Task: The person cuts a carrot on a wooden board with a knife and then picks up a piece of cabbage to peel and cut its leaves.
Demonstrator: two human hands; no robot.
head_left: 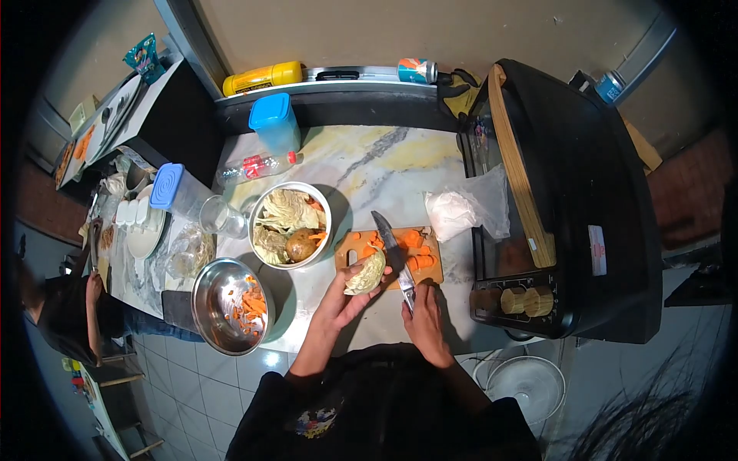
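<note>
A piece of cabbage rests in my left hand, whose fingers curl around it above the left part of the wooden cutting board. My right hand grips the handle of a knife, its blade pointing up and away over the board. Chopped orange carrot pieces lie on the board, right of the blade. Left of the board, a white bowl holds cabbage leaves and a brown round vegetable.
A metal bowl with carrot shreds stands front left. Behind are a plastic bottle and blue-lidded containers. A bag of white powder lies beside the black oven. Another person stands far left.
</note>
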